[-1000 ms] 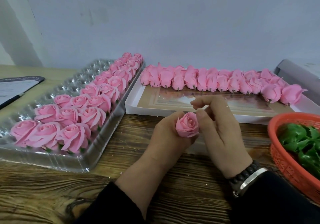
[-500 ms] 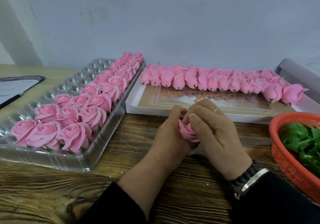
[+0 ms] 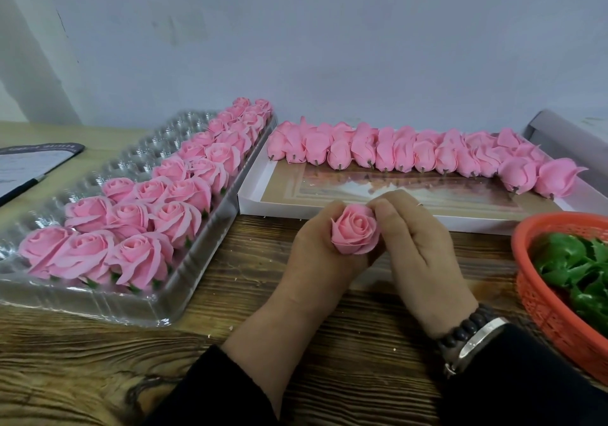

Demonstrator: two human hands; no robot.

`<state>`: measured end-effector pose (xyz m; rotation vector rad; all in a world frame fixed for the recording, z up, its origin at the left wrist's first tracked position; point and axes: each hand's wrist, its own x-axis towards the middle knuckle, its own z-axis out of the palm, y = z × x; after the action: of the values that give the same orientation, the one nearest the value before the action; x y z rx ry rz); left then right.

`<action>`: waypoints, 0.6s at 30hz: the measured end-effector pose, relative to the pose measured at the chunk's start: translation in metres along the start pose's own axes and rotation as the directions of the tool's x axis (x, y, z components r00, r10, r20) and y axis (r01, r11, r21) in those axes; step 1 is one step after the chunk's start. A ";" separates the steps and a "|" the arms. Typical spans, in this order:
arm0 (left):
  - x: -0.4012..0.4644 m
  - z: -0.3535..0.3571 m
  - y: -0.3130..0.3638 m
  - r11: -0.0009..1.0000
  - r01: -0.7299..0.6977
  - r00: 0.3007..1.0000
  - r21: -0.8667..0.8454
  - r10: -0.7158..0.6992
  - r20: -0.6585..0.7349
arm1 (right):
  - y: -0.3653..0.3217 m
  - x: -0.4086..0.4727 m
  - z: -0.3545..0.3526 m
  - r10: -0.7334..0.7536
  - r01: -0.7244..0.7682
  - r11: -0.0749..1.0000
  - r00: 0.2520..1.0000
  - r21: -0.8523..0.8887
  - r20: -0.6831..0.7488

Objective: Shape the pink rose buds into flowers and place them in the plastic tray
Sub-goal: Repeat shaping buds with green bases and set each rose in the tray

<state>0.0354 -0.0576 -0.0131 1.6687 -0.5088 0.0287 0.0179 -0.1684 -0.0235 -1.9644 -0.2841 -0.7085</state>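
Note:
A pink rose bud (image 3: 356, 230) faces up between my two hands above the wooden table. My left hand (image 3: 316, 254) grips it from the left and below. My right hand (image 3: 414, 248) presses fingertips against its right outer petals. A clear plastic tray (image 3: 108, 307) lies at the left, its right-hand rows filled with several shaped pink roses (image 3: 144, 215). Behind my hands, several unshaped pink buds (image 3: 411, 154) lie in a row along the far side of a flat white box (image 3: 329, 210).
An orange plastic basket (image 3: 539, 294) of green leaf pieces (image 3: 572, 261) stands at the right edge. A dark clipboard with paper and a pen (image 3: 26, 165) lies at the far left. A grey-white box (image 3: 559, 126) sits at the back right against the wall.
My right hand had covered the bud half a second ago; it has now drawn back to the bud's right side, and the bud faces up with its petals more spread.

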 end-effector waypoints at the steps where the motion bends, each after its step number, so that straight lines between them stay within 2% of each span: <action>1: 0.000 0.000 0.000 1.000 0.012 1.000 0.007 -0.012 0.003 | -0.001 0.000 0.000 -0.009 0.009 1.000 1.000 0.009 0.012; 6: -0.003 -0.001 0.004 1.000 0.018 0.997 0.021 -0.019 0.074 | -0.009 -0.001 -0.001 -0.067 0.066 0.997 0.997 0.049 0.025; 10: -0.002 -0.001 0.003 0.966 0.096 0.992 -0.242 -0.111 -0.052 | -0.006 -0.001 -0.001 0.036 -0.021 0.980 0.997 0.197 -0.075; 12: -0.002 -0.002 0.001 0.924 0.128 0.978 -0.360 -0.177 -0.107 | -0.001 0.000 -0.001 0.100 -0.084 0.980 0.992 0.182 -0.080; 15: 0.000 -0.004 0.000 0.845 0.126 0.964 -0.520 -0.228 -0.136 | 0.001 0.002 0.003 0.195 -0.200 0.964 0.980 0.174 0.045; 18: 0.001 -0.002 0.000 0.768 0.141 0.963 -0.625 -0.252 -0.093 | -0.003 -0.001 0.013 0.229 -0.279 0.933 0.947 0.226 0.224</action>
<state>0.0364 -0.0559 -0.0122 1.0489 -0.1708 -0.1368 0.0198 -0.1554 -0.0261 -1.7815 -0.2197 -0.2945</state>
